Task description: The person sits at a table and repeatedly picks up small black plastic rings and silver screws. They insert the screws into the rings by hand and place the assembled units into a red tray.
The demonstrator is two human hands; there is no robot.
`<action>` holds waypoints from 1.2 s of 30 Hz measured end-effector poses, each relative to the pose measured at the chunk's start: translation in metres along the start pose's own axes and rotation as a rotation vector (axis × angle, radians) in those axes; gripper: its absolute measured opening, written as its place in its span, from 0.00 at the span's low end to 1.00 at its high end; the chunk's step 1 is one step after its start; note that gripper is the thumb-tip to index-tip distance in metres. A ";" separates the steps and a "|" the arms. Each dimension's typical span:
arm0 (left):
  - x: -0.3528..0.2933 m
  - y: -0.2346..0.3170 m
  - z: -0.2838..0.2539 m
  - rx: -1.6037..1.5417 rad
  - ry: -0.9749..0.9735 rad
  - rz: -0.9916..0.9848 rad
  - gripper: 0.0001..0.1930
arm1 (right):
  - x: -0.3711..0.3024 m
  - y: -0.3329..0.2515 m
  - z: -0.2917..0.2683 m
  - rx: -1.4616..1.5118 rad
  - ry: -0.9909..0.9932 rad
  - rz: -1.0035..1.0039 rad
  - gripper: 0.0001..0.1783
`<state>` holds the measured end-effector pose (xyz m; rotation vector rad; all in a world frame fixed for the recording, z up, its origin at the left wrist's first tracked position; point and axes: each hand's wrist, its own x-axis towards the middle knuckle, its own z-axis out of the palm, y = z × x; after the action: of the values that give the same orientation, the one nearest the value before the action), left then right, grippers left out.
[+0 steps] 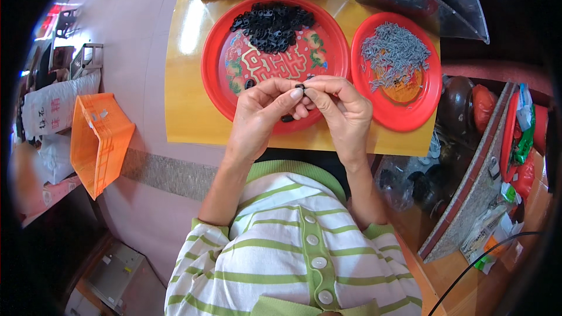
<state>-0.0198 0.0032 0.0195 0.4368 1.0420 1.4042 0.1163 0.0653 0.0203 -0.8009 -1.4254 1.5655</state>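
Note:
A small black plastic part [300,86] is pinched between the fingertips of both hands. My left hand [260,105] grips it with thumb and forefinger. My right hand [342,108] closes on its other side; whether those fingertips also hold a grey pin cannot be seen. Below the hands lies a large red round tray [212,90] with a printed pattern. A heap of black plastic parts [275,26] fills its far side, and a few loose ones lie nearer the hands. To the right, a smaller red plate [432,90] bears a pile of small grey pins or screws [395,50].
Two clear plastic bins [456,6] of dark parts stand at the far edge of the yellow table [182,111]. An orange crate [102,140] is on the floor at left, beside a white sack [55,102]. Bags and jars crowd the right, with a black cable [486,257].

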 end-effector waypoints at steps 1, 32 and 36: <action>0.001 0.001 -0.001 0.012 -0.001 0.000 0.08 | 0.001 0.001 -0.002 -0.025 -0.015 -0.005 0.04; -0.036 -0.005 -0.024 0.036 0.085 -0.062 0.06 | 0.012 -0.015 -0.002 -0.415 -0.256 0.232 0.06; -0.033 -0.003 -0.025 0.036 0.093 -0.023 0.05 | 0.025 0.002 0.005 -0.927 -0.224 -0.115 0.09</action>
<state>-0.0329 -0.0361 0.0153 0.3878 1.1460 1.3975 0.1001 0.0856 0.0213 -1.0432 -2.3614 0.8684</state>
